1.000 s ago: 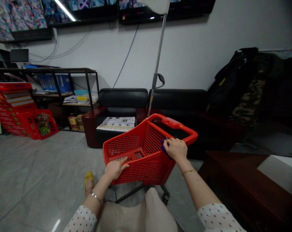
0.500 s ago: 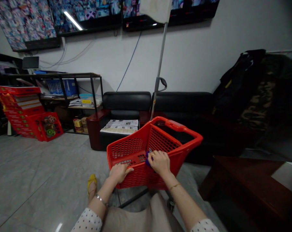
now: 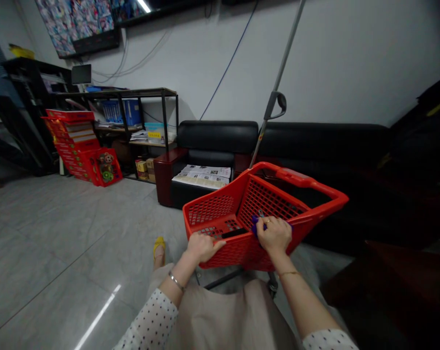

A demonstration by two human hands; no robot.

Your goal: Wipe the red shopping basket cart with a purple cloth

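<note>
- Since the earlier frame, my right grip has moved along the near rim toward the handle, farther from my left, and the whole scene has shifted rightward in my view.
- I have the right grip closed around a purple cloth, held at that rim.
- My left grip is clasped over the near rim, toward the front.
- The red cart stands before me, in front of the black sofa.
- I see newspapers lying on the sofa seat.
</note>
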